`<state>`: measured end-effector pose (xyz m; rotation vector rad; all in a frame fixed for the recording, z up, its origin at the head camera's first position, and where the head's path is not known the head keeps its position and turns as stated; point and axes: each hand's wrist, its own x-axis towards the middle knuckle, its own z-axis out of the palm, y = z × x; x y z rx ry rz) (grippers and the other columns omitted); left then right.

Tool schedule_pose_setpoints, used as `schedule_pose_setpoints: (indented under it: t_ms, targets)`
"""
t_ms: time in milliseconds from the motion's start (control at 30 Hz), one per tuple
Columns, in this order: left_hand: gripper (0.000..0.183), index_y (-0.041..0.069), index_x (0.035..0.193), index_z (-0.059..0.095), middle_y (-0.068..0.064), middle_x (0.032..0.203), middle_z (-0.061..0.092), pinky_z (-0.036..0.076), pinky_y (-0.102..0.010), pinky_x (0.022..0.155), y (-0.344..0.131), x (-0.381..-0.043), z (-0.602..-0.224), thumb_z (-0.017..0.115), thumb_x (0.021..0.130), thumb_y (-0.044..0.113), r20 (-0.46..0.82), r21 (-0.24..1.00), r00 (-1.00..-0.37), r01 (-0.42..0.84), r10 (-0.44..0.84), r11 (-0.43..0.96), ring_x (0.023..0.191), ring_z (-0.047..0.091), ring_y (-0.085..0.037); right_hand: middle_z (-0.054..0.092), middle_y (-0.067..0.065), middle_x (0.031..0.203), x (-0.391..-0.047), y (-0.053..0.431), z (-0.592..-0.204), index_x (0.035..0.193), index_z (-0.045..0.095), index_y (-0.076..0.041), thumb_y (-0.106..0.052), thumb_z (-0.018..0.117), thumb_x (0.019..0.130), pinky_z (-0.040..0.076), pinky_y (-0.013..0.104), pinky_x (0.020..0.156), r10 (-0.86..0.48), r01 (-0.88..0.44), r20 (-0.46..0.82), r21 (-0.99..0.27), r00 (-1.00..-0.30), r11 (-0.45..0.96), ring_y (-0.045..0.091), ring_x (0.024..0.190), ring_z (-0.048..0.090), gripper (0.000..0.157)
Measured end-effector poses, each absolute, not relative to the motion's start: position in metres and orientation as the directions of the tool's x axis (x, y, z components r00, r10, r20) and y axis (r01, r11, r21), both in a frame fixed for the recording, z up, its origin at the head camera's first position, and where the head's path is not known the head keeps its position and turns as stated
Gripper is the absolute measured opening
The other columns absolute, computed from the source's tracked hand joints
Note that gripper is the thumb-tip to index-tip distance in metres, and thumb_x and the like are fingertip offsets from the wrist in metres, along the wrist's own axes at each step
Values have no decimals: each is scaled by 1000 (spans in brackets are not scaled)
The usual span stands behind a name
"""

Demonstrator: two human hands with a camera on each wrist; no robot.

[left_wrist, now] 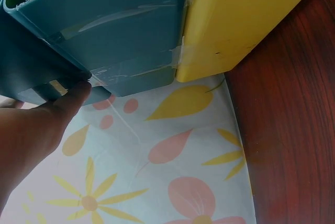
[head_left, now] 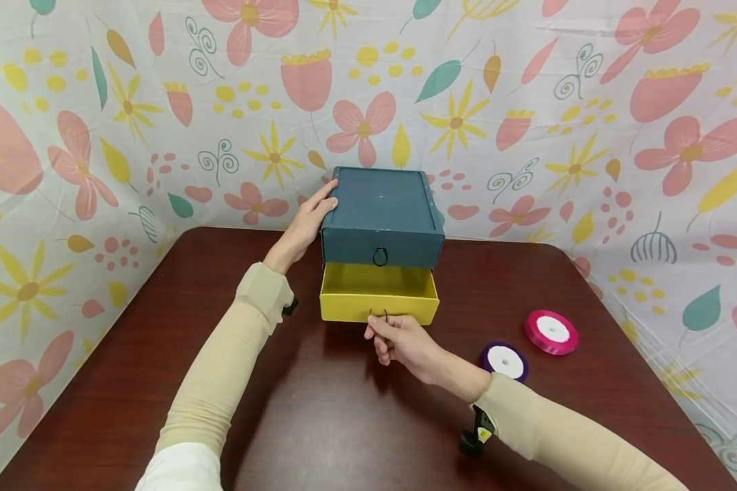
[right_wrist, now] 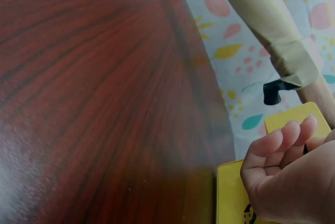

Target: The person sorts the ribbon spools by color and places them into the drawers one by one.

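A dark blue drawer box [head_left: 381, 198] stands near the back of the table, with a yellow drawer [head_left: 347, 308] pulled partway out below its blue front. My left hand [head_left: 307, 221] rests on the box's left side, fingers towards its top edge. Low at the front, my right hand [head_left: 405, 344] pinches the black loop pull [head_left: 385, 315] of the yellow drawer. The visible part of that drawer's inside looks bare. In the left wrist view my thumb [left_wrist: 70, 101] presses against the blue casing [left_wrist: 125, 30], which has clear tape on it.
On the right of the brown table [head_left: 270, 423] lie a purple ribbon spool [head_left: 506, 361] and a pink ribbon spool [head_left: 551, 332]. Another black loop [head_left: 380, 257] hangs on the blue front. A floral cloth [head_left: 362, 82] surrounds the table's back and sides.
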<state>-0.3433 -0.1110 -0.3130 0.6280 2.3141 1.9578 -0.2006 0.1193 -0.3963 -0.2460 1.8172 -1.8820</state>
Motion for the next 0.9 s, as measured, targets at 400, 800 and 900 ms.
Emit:
schedule_pose_setpoints:
  t_ms: [400,800,900]
  targets:
    - [55,26,156,19,0,164,10,11,-50,122,-111,-333,-304,37,104,33,198,960,-916,254,350,121,152,9,-22,49,-6,56,-184,121,-397,85,61,-7,-31,52,100,40,24,55,-480,246,-230,-969,-847,31,10,52,41,29]
    - [56,30,155,21,1,163,15,17,-49,121,-111,-344,-315,39,103,40,230,954,-914,280,335,109,150,17,-21,49,-6,55,-170,122,-394,87,60,-5,-34,53,99,40,24,56,-512,232,-224,-971,-829,50,12,53,40,32]
    - [56,30,155,21,2,163,15,18,-49,121,-111,-343,-314,39,103,40,229,954,-913,279,337,107,150,17,-21,48,-6,55,-167,122,-395,87,60,-4,-35,53,99,41,24,56,-517,230,-225,-972,-826,56,12,53,40,33]
